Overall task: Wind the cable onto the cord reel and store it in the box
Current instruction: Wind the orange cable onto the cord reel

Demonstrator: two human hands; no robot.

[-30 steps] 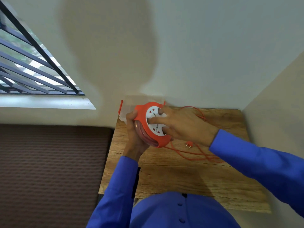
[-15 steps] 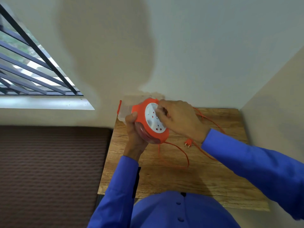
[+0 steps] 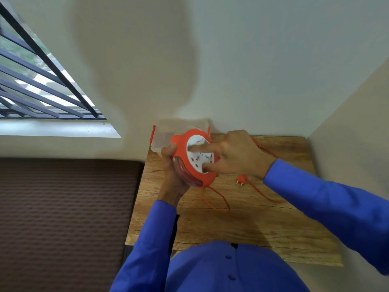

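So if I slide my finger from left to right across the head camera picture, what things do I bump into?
Window bars → clear box → left hand → orange cord reel → right hand → plug → loose orange cable on the wooden table.

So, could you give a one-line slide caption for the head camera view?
Left hand grips the orange cord reel while right hand turns its white socket face; loose cable and plug lie on the wooden table.
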